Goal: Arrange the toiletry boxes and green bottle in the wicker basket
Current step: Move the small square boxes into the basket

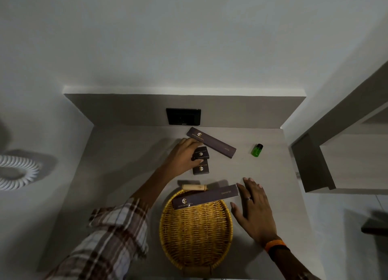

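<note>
Left hand (184,154) grip closes on the small box (201,152).

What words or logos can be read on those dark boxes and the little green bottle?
"Dental Kit": long box lying across the wicker basket rim.
Far long box: gold logo; lettering too blurred to read.
Two small boxes: gold logos; text unreadable.
Green bottle: no label visible.

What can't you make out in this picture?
- Head view: the left hand covers part of the small box; the grip is unclear.
- The logo text on the long boxes is too small.
- The basket near handle is in shadow.
</note>
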